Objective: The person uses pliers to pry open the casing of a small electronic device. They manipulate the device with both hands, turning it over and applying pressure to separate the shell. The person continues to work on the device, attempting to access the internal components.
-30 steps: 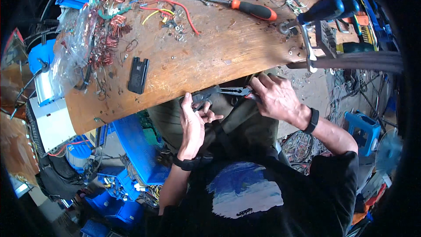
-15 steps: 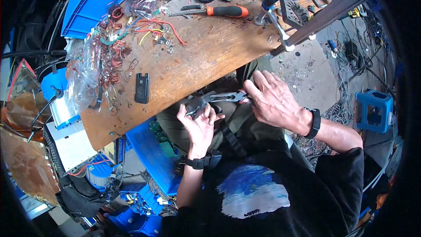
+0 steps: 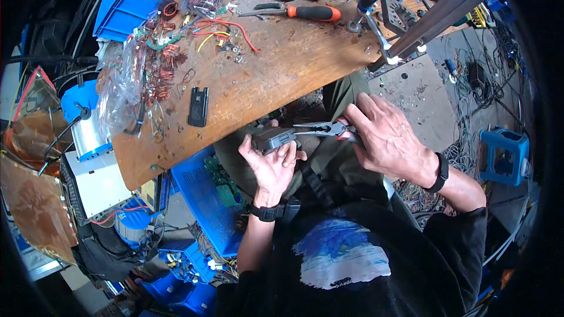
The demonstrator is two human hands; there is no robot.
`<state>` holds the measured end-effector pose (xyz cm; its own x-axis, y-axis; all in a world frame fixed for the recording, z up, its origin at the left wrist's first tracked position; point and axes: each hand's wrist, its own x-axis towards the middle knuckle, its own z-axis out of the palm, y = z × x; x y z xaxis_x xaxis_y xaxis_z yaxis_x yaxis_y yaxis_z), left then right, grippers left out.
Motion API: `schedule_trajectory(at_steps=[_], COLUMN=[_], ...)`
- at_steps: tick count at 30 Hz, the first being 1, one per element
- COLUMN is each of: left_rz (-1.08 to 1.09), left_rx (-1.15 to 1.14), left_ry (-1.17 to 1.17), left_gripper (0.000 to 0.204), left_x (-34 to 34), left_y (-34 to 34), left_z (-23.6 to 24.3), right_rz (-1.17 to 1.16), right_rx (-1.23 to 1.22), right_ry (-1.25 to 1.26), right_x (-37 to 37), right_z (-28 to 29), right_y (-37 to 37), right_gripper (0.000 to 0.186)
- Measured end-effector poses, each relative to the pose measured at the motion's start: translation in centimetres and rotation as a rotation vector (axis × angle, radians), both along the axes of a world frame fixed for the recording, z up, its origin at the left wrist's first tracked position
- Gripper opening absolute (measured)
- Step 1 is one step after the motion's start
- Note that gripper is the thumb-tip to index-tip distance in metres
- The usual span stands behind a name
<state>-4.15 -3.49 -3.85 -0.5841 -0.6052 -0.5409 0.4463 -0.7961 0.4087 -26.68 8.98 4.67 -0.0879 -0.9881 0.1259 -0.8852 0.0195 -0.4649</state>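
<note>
Both hands have dropped lower; left hand [image 3: 271, 161] cups the grey block [image 3: 274, 138], right hand [image 3: 388, 138] grips pliers [image 3: 320, 130].

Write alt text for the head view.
The left hand cradles a small dark grey box below the wooden workbench edge, while the right hand works pliers against it. Coils, wires and screwdrivers litter the bench.

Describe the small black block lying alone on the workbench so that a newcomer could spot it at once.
On the wooden workbench, look near its front edge, right of the copper wire coils. The black rectangular block lies flat by itself, matte and plain, unlike the tangled wires around it.
</note>
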Motion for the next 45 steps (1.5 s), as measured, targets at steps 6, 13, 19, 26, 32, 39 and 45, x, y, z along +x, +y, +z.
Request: schedule_trajectory(at_steps=[6,13,19,26,32,39,45], left_rz=[-0.007,-0.164,-0.233,-0.098,-0.151,-0.081,-0.087], left_rx=[0.005,0.009,0.021,0.063,0.162,0.198,0.204], left_ry=[-0.052,-0.177,-0.123,-0.070,0.129,0.064,0.165], left_gripper=[0.072,0.070,0.071,0.065,0.065,0.067,0.063], left_x=[-0.2,0.2,0.9,-0.4,0.3,0.2,1.1], left_y=[0.4,-0.1,0.0,1.0,0.7,1.1,1.3], left_z=[0.7,1.5,1.8,2.8,2.1,2.1,0.2], right_rz=[0.038,0.199,0.300,0.238,0.182,0.083,0.045], right_rx=[-0.030,0.052,0.128,0.250,0.176,-0.013,0.048], right_ry=[0.033,0.090,0.101,0.006,-0.050,0.135,0.083], right_x=[0.0,-1.3,-1.6,-0.6,-0.5,-1.1,-1.2], right_z=[0.5,1.5,1.9,2.5,1.9,1.1,-1.4], right_y=[-0.5,-1.0,-1.0,-1.6,-1.5,-1.4,-0.7], right_gripper=[0.025,0.025,0.029,0.025,0.024,0.022,0.032])
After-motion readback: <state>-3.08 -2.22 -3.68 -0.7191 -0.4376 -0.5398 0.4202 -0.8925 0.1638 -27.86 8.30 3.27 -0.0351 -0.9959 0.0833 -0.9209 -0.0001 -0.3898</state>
